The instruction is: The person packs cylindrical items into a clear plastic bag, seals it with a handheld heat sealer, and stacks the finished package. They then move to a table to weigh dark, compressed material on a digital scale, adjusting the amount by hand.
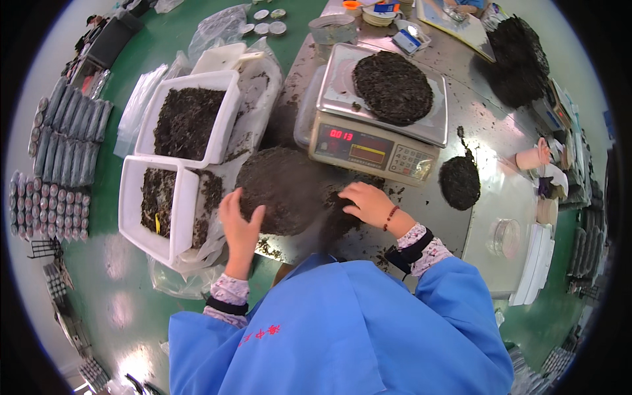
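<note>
A round, dark cake of what looks like dried seaweed (pixel 280 187) lies on the metal table in front of me, its right part smeared by motion. My left hand (pixel 241 227) is at its left edge, thumb and fingers spread, with nothing seen in it. To the right of the cake, my right hand (pixel 372 209) reaches leftward with fingers bent and apart, over a loose dark clump (pixel 339 220). Its fingertips are close to the clump; whether they touch it is unclear. Another round cake (pixel 393 87) rests on the pan of a digital scale (pixel 375 150) with lit red digits.
Two white tubs (pixel 227 99) of loose dark flakes stand at the left, on plastic sheeting. A smaller dark cake (pixel 459 182) lies right of the scale. A clear round container (pixel 507 237) sits near the right edge. A blurred dark mass (pixel 517 62) is at the far right.
</note>
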`<state>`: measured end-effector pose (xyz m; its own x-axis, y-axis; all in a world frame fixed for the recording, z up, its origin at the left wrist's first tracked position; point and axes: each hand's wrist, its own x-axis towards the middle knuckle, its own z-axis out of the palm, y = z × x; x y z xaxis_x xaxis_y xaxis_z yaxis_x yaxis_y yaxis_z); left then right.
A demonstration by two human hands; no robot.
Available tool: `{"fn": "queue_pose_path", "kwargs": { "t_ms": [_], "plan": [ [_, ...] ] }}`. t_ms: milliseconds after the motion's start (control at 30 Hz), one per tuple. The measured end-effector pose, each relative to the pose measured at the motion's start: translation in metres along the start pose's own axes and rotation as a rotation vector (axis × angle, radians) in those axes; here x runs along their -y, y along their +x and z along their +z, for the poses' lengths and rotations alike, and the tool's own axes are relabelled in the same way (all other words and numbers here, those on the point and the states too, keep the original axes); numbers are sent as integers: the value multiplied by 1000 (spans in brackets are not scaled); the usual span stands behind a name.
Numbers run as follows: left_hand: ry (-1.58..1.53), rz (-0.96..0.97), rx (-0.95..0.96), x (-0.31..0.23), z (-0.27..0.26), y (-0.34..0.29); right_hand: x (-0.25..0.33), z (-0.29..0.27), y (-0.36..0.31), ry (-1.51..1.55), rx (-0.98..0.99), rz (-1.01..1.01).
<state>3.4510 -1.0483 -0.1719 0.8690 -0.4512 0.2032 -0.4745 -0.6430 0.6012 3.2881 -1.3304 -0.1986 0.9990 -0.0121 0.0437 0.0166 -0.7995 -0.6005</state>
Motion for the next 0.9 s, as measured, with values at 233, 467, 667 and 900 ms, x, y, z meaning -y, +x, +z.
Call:
{"fn": "queue_pose_path", "kwargs": {
  "t_ms": [233,467,667,900],
  "plan": [
    [30,-135,49,32,7,-2,-17,-105,48,-192,-608,78],
    [11,-150,47,38,12,-5,-51,-122,42,-361,-648,133],
    [27,-138,49,34,11,-1,-54,-121,35,-370,-658,147],
    [39,-126,38,29,8,1,-49,-126,32,-378,-670,145]
  ]
}}
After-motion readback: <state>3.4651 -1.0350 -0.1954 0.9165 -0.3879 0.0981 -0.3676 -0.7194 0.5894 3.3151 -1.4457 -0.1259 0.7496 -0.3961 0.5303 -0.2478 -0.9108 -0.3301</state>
